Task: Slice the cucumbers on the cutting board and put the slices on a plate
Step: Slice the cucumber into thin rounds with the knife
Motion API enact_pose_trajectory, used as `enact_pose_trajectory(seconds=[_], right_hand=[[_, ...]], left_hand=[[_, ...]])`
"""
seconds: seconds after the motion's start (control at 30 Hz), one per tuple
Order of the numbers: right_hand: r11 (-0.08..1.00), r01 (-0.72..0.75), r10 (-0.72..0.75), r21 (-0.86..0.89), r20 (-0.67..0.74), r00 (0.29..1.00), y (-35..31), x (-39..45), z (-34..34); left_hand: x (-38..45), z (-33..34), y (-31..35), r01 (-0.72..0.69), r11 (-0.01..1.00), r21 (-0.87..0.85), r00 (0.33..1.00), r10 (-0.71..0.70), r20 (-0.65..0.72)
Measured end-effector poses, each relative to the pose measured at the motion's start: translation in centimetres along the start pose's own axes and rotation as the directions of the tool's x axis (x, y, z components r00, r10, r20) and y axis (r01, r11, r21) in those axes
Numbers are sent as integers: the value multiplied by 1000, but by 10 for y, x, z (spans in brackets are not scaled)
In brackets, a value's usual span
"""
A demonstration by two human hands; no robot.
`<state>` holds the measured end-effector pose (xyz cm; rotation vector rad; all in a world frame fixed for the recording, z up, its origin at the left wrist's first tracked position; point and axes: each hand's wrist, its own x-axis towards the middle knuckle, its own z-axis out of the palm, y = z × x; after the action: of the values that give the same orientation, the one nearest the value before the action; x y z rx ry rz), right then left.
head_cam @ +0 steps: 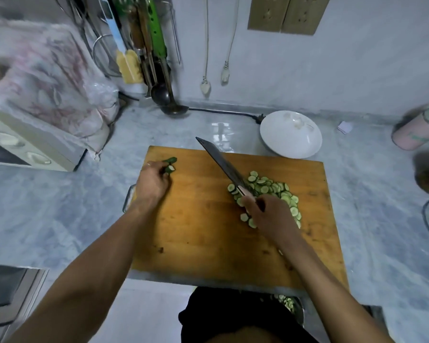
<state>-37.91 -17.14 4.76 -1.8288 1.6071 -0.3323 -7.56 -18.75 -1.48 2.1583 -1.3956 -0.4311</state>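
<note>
Cucumber slices (270, 191), thin green-rimmed rounds too many to count, heap on the wooden cutting board (203, 231) under the right hand (265, 214), which grips one dark cleaver (221, 164). Left hand (151, 181) pinches one cucumber stub (170, 164) at the board's far-left corner. One white plate (290, 134) sits just beyond.

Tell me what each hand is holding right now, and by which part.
The right hand grips the knife by its handle. The left hand pinches a cucumber end piece by its near end, in the fingertips.
</note>
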Motion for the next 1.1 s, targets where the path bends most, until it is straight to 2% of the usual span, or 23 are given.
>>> enact_pose_trajectory(seconds=[0.07, 0.13, 0.23, 0.3, 0.43, 0.5, 0.6, 0.7, 0.8, 0.9, 1.0, 1.1], right_hand=[[1000, -12, 12, -4, 1, 1000, -4, 1, -1], [1000, -22, 22, -5, 2, 1000, -6, -1, -2], [1000, -29, 29, 13, -10, 1000, -5, -10, -2], [999, -28, 29, 40, -21, 999, 1, -20, -2], [993, -26, 30, 117, -33, 999, 15, -46, -5], [987, 9, 4, 158, -83, 997, 23, -60, -8], [966, 2, 41, 258, -158, 987, 38, -77, -17], [922, -88, 168, 378, -184, 968, 57, -94, -29], [830, -200, 320, 521, -151, 935, 77, -108, -41], [743, -234, 402, 627, -139, 905, 101, -117, -57], [741, -241, 417, 627, -148, 897, 121, -124, -73], [782, -249, 406, 572, -164, 899, 137, -125, -82]], left_hand=[[-2, 4, -5, 21, 1000, -2, 1000, -21, 1], [-8, 5, -4, 39, 999, -28, 998, -40, -54], [-30, 7, 9, -14, 993, -116, 991, -1, -134], [-49, 9, 19, -56, 985, -162, 990, 34, -135], [-89, 20, 36, -147, 967, -206, 988, 135, -74], [-106, 26, 43, -169, 961, -219, 986, 164, -40], [-124, 39, 51, -191, 953, -234, 980, 198, 9], [-136, 54, 66, -216, 937, -276, 971, 236, 41], [-143, 69, 92, -246, 931, -271, 959, 275, 74], [-145, 83, 120, -252, 926, -282, 953, 288, 94], [-144, 91, 142, -247, 916, -317, 950, 293, 109], [-137, 96, 166, -147, 913, -380, 959, 226, 173]])
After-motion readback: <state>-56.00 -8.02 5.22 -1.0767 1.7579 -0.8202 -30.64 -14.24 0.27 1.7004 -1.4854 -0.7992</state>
